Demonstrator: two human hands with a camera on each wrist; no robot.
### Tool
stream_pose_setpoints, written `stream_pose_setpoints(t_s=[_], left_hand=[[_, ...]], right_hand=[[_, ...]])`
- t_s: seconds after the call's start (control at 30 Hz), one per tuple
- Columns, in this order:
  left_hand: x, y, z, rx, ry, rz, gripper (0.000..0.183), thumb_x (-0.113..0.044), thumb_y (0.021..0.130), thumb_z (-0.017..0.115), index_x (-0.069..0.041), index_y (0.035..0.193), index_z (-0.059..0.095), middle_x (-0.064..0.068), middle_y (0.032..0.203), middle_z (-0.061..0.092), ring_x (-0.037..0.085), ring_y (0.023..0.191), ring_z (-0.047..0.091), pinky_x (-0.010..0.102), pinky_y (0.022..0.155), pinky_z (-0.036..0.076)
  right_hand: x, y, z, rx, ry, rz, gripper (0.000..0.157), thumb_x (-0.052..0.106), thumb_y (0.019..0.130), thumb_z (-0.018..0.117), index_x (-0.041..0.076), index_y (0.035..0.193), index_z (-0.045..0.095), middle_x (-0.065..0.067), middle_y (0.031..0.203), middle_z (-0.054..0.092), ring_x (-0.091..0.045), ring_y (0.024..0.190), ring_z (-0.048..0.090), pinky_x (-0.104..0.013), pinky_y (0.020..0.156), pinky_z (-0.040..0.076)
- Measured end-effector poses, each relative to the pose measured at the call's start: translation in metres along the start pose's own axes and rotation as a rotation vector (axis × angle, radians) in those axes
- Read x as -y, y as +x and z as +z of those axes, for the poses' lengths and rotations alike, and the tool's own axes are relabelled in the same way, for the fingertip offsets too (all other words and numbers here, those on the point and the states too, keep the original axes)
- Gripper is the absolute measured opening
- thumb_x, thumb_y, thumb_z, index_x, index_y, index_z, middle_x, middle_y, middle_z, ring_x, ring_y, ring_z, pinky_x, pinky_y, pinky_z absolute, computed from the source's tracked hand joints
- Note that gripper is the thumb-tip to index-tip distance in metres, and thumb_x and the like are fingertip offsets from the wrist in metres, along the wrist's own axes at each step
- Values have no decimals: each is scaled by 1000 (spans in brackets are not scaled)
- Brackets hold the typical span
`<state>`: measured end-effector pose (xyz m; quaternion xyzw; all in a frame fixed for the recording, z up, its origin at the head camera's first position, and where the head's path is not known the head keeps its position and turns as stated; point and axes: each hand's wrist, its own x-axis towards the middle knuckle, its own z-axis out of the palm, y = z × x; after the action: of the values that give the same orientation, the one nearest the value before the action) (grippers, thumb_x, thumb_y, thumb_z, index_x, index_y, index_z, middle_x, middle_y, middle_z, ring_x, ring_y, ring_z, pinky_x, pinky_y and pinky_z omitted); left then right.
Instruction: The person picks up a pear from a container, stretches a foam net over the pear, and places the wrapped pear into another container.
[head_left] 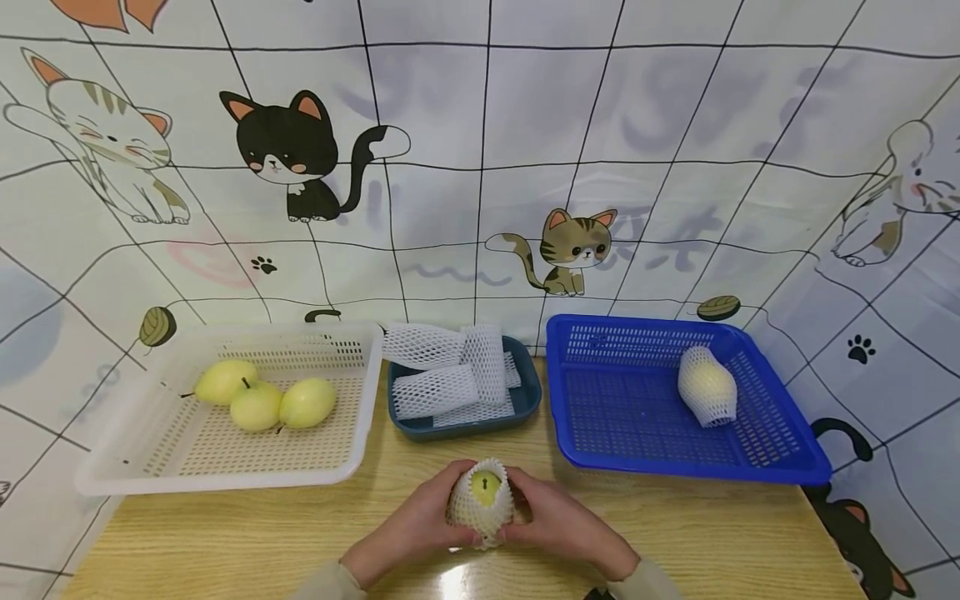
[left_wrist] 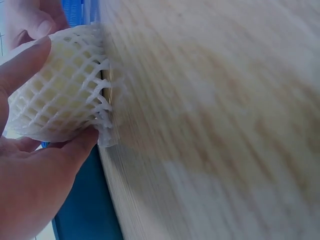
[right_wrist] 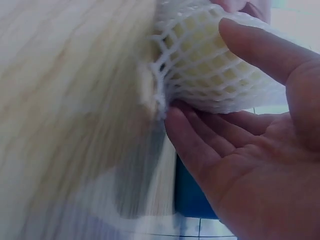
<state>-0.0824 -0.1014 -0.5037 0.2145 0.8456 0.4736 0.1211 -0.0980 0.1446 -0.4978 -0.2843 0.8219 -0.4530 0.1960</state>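
Observation:
A yellow-green pear [head_left: 485, 487] stands stem up at the front of the table, wrapped in a white foam net sleeve [head_left: 474, 510]. My left hand [head_left: 435, 510] grips it from the left, thumb on the near side and fingers behind. From the right, my right hand [head_left: 551, 521] holds the same netted pear with thumb and fingers around it. Both wrist views show the mesh spread over the fruit, its lower edge [left_wrist: 103, 127] right at the tabletop. The pear's top shows through the sleeve's open upper end.
A white basket [head_left: 225, 481] with several bare pears [head_left: 307, 403] stands at the left. Behind my hands, a dark teal tray [head_left: 457, 432] holds several foam net sleeves [head_left: 435, 392]. On the right, a blue basket [head_left: 615, 417] contains one netted pear [head_left: 707, 387]. A cat-print cloth rises behind.

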Motion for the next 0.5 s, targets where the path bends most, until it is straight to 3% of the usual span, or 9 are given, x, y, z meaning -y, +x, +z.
stream_pose_setpoints(t_s=[0.1,0.23,0.4,0.5], left_hand=[[-2,0,0,-10,-5,-9,83,-21,76,92,-7,146,49,7,132,63,18,113,61,35,96,51],[-4,-1,-1,-30,-104,-26,80,-24,79,90,-7,146,49,6,131,63,21,115,63,32,96,52],[-5,-1,-2,-69,-343,-59,82,-24,86,85,-5,152,42,11,140,58,26,125,59,28,102,48],[-8,0,0,-80,-535,-88,85,-21,91,81,-2,158,32,18,145,51,27,126,58,30,100,51]], right_hand=[[2,0,-2,6,96,16,76,23,88,83,0,150,45,-10,133,63,-24,120,63,-35,99,54],[3,-2,-4,-17,216,36,73,21,91,80,-1,151,45,-12,134,61,-27,118,61,-33,94,55],[5,-5,-8,-118,275,12,63,21,96,75,1,149,48,-15,132,63,-28,116,61,-31,92,55],[6,-6,-7,-175,293,-12,56,19,99,72,2,147,49,-19,131,64,-30,117,62,-32,93,54]])
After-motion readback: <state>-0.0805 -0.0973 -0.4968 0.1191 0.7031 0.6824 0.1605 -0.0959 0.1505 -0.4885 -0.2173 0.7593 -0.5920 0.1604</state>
